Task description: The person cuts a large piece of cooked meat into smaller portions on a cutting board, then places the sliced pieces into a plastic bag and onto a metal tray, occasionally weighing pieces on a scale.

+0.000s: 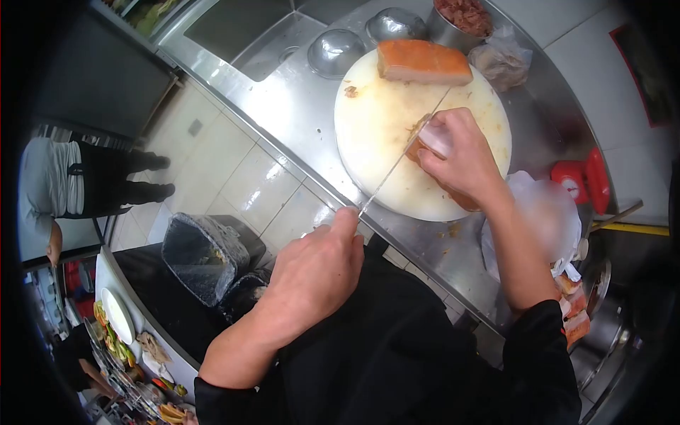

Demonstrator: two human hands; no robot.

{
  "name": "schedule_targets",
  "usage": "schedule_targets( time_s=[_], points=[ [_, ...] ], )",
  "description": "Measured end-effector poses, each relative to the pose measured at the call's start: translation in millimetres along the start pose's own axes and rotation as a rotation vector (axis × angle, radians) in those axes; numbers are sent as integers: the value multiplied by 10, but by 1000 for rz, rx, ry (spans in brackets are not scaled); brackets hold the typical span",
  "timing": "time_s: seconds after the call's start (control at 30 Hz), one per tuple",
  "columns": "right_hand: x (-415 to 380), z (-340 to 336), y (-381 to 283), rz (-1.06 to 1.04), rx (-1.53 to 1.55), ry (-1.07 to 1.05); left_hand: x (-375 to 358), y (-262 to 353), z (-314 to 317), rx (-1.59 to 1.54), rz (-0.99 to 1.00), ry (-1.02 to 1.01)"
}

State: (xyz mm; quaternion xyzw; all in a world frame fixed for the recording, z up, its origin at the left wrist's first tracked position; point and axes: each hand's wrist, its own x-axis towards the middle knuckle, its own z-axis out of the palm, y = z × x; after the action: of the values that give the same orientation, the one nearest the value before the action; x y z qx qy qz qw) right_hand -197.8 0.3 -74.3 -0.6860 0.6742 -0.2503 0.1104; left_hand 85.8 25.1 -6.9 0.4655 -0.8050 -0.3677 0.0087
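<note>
My left hand (312, 265) is closed around the handle of a knife (386, 178), at the near edge of the steel counter. Seen almost edge-on, the thin blade slants up and right across a round white cutting board (361, 142). On the board, my right hand (464, 156) grips a piece of meat (435, 139) with pale flesh and a browned side, right against the blade. The palm hides much of that piece. A larger block of meat with an orange-brown top (425, 60) lies at the board's far edge. Small scraps sit near it.
Two upturned metal bowls (336, 53) stand by the sink (248, 32). A pot of chopped meat (464, 18), plastic bags (501, 57) and a red scale (584, 180) line the back and right. A bin (212, 251) and another person (78, 177) are left.
</note>
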Motion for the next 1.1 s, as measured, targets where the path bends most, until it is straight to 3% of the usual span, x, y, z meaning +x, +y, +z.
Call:
schedule_targets(
  time_s=[0.3,0.43,0.6,0.7,0.8,0.9,1.0,1.1],
  points=[
    [4,2,-53,-8,8,24,-212,12,-276,132,-154,-235],
    [17,10,-40,1,31,24,236,-5,-43,55,-42,-112],
    [10,53,-78,0,-4,30,737,-28,150,20,-21,-132],
    [8,62,-47,-31,-46,30,339,-180,102,22,-40,-142],
    [6,63,-63,-41,-14,35,111,-154,-79,83,-194,-342],
    [10,60,-46,-23,10,17,425,-256,251,26,-54,-190],
    [4,75,-63,-62,-25,32,752,-276,474,125,-73,-194],
    [-8,83,-95,4,-33,41,842,-311,25,-151,-181,-455]
  ],
)
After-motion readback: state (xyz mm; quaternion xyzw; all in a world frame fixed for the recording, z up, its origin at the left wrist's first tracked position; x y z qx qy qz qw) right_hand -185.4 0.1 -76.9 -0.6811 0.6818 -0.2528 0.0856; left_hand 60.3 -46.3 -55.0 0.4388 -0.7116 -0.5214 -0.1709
